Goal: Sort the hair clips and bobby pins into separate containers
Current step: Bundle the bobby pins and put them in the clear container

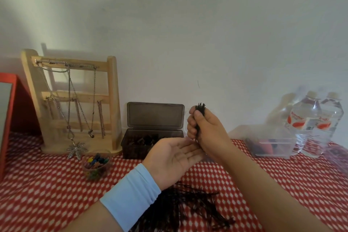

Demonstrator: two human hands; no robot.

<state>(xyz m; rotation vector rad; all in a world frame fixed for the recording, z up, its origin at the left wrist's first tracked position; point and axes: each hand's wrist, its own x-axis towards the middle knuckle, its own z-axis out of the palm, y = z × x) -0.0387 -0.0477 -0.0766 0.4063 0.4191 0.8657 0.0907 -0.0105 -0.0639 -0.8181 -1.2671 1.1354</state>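
My right hand is closed around an upright bundle of black bobby pins, whose tips stick out above my fist. Just below it, my left hand lies palm up with fingers spread, touching the lower ends of the bundle; a light blue band is on that wrist. A loose pile of black bobby pins lies on the red patterned cloth under my forearms. Behind my hands stands a dark box with its lid up and dark clips inside. A small clear cup at left holds several coloured hair clips.
A wooden jewellery stand with hanging chains stands at the back left, beside a red-framed mirror. At the right are a clear plastic container and two water bottles. A white wall rises behind the table.
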